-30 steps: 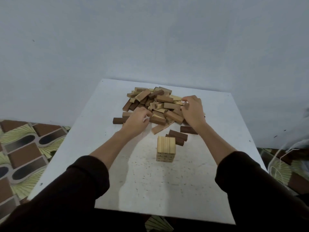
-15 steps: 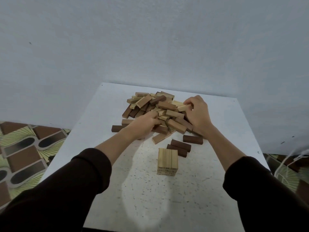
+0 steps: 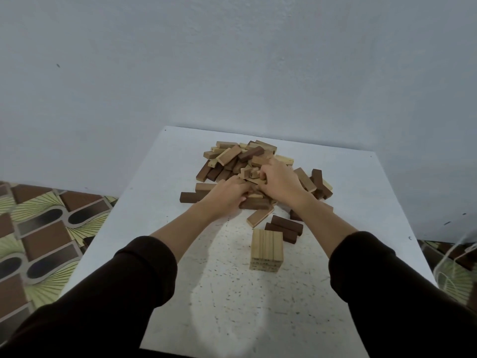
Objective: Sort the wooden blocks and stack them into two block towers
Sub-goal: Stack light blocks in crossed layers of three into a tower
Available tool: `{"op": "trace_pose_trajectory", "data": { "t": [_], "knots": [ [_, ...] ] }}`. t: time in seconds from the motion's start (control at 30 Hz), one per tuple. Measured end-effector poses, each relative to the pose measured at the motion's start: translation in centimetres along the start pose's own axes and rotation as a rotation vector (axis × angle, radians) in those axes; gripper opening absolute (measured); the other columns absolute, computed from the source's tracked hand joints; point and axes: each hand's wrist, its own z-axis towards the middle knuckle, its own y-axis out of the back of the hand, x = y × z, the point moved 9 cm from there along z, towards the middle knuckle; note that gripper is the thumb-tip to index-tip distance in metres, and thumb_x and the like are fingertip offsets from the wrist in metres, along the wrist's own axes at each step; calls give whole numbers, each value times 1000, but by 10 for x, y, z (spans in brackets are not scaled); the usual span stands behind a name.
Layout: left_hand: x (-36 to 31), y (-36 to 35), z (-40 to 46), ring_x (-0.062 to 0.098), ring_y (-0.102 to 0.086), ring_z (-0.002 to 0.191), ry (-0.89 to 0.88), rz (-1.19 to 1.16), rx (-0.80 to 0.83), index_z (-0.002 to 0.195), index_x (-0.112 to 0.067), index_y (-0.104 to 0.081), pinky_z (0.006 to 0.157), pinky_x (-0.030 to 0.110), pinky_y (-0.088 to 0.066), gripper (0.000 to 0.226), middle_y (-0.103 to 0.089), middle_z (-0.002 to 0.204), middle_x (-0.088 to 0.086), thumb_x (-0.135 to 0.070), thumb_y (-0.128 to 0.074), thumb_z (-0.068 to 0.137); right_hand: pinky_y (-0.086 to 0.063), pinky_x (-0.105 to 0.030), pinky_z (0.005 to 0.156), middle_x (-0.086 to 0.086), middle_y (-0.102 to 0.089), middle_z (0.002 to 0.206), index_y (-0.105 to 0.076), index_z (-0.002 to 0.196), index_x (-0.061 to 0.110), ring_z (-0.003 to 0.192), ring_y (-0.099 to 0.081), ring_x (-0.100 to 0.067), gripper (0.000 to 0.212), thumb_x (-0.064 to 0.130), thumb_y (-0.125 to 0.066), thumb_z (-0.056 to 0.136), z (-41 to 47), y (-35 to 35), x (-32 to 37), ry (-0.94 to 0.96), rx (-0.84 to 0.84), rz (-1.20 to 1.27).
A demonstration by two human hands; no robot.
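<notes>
Your left hand and right hand were both buried in the near side of the block pile, nearly touching each other in the middle. The right one had its fingers curled down into the light blocks on top, so it looked like it was gripping one or a few, but I honestly couldn't tell exactly which. The left was knuckles-up with the fingers tucked under at the heap's front edge, and whether it was actually holding anything or just raking, no idea, the fingertips were hidden.

Progress-wise, you were early. There was one short light tower standing on the white table in front of the heap, square and tidy, only a few layers as far as I could see. Just behind it, touching or nearly so, lay a pair of dark blocks side by side, which I'd guess was the seed of the second tower, though nothing was stacked on them yet. A tan block lay loose between those and the heap, and a dark block sat off to the left edge of the mess.

The heap was mixed light and dark, so most of the sorting was left, plus nearly all of the stacking. I'd say well under a quarter done.
</notes>
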Motion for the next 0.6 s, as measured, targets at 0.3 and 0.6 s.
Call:
{"op": "trace_pose_trajectory", "data": {
  "t": [0.3, 0.6],
  "knots": [
    [8, -3, -3, 28, -43, 115, 161, -197, 43, 109, 3, -64, 88, 26, -30, 23, -56, 115, 17, -8, -54, 92, -38, -33, 76, -12, -51, 107, -61, 99, 1, 104, -50, -29, 17, 3, -49, 86, -3, 2, 14, 6, -8, -123],
    [16, 12, -26, 18, -46, 88, 302, -494, -78, 103, -1, -60, 73, 24, -36, 16, -49, 96, 6, -3, -54, 88, -38, -32, 62, -3, -53, 76, -50, 84, 8, 69, -47, -18, 6, 12, -50, 88, -23, 16, 2, -207, 0, 466]
  ]
}}
